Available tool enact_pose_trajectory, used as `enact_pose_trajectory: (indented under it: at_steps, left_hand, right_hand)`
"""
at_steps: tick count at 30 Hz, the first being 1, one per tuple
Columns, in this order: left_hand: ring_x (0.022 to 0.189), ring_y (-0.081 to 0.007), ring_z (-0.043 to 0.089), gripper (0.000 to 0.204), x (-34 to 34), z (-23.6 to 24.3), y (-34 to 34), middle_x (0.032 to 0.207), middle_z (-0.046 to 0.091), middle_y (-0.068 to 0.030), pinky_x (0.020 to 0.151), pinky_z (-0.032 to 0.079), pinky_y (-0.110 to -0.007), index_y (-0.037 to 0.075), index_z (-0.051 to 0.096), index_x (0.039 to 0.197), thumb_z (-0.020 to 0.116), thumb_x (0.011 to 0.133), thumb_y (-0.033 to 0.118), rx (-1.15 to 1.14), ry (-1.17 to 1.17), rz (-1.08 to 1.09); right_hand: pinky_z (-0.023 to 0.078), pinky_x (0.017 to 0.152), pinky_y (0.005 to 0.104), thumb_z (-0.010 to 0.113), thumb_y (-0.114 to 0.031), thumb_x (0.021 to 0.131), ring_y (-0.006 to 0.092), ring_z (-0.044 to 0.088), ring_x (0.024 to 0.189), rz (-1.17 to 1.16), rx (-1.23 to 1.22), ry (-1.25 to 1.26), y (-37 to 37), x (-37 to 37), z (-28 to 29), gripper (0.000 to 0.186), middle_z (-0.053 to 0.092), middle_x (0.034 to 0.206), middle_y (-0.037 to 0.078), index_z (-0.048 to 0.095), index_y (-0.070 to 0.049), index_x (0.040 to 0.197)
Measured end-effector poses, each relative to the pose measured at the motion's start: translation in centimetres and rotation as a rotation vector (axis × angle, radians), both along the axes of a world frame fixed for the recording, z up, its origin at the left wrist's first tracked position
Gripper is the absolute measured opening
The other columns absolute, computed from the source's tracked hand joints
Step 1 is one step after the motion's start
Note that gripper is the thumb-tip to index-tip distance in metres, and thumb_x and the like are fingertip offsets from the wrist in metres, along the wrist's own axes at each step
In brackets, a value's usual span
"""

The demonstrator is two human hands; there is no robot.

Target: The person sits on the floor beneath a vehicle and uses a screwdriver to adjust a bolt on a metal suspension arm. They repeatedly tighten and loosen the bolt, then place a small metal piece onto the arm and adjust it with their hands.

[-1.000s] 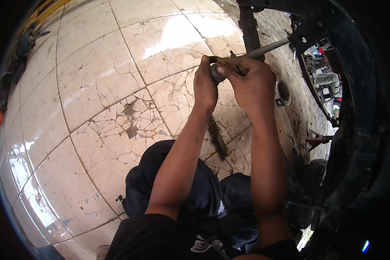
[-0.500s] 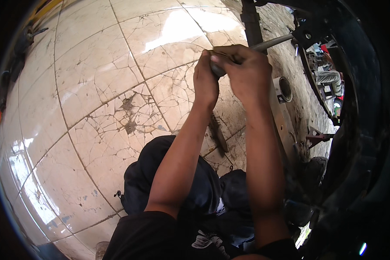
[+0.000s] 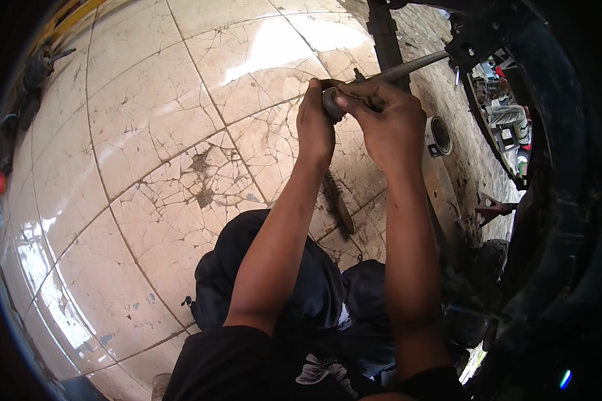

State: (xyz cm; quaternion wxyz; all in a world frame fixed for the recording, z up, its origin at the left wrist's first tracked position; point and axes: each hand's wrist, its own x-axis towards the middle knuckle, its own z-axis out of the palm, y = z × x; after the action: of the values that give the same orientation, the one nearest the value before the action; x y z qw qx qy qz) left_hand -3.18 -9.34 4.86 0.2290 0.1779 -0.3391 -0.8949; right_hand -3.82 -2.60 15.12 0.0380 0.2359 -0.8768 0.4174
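My left hand [image 3: 316, 127] and my right hand [image 3: 394, 123] meet at the rounded grey end of a metal rod [image 3: 418, 65]. The rod runs up to the right, toward a dark bracket [image 3: 471, 50]. My left fingers curl around the far side of the rounded end. The right thumb presses against it, with the other fingers bent over the top. A short dark stud [image 3: 358, 75] sticks up just beyond the right fingers. My fingers partly hide where the rounded end joins the rod.
Cracked cream tiles [image 3: 167, 154] cover the floor. Below my wrists lies a long dark strip with a rough edge [image 3: 338, 204]. A pale cylinder [image 3: 439, 137] and a reddish stand [image 3: 493, 208] are at right, beside a dark frame [image 3: 562, 167]. Another person's light-trousered leg [image 3: 512, 117] shows beyond.
My right hand has shifted slightly right and down, its thumb moving on the rounded end. More of that end shows, and the dark stud has come into sight.
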Motion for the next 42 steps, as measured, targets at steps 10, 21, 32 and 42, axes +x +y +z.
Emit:
enact_pose_trajectory:
  at_steps: [10,21,32,42]
  left_hand:
    - [0.085,-0.0133,0.058,0.049,-0.1,-0.6,-0.1,0.098,0.066,-0.0049,0.078,0.049,-0.031,0.005,0.07,0.114,0.044,0.116,0.047,0.096,0.035,-0.002]
    - [0.081,-0.0134,0.06,0.052,0.0,0.1,0.1,0.095,0.07,-0.0059,0.075,0.05,-0.031,0.005,0.072,0.112,0.039,0.116,0.045,0.06,0.004,0.019]
    - [0.081,-0.0146,0.059,0.043,0.2,-0.5,0.0,0.097,0.068,-0.006,0.076,0.051,-0.032,0.002,0.069,0.117,0.052,0.111,0.041,0.115,0.039,0.002]
    - [0.081,-0.0133,0.058,0.049,-0.1,0.2,0.1,0.093,0.067,-0.0055,0.074,0.049,-0.031,0.003,0.07,0.111,0.041,0.115,0.042,0.165,0.02,0.025]
  right_hand:
    - [0.057,0.067,0.0281,0.084,-0.009,0.091,0.0117,0.074,0.071,-0.009,0.034,0.004,0.1,0.2,-0.2,0.013,0.08,0.082,0.008,0.083,-0.002,0.102]
    - [0.059,0.073,0.0255,0.082,-0.005,0.095,0.0102,0.074,0.082,0.091,-0.413,-0.066,2.1,-2.0,-1.6,0.027,0.081,0.101,0.004,0.079,-0.004,0.122]
    - [0.056,0.07,0.0246,0.084,-0.01,0.093,0.0101,0.073,0.074,0.164,-0.009,-0.071,1.7,-2.6,-0.9,0.018,0.08,0.084,0.007,0.082,0.0,0.107]
    - [0.057,0.068,0.0251,0.084,-0.009,0.092,0.0096,0.073,0.073,0.063,-0.004,-0.076,0.1,-1.7,-0.5,0.014,0.081,0.083,0.008,0.082,-0.001,0.102]
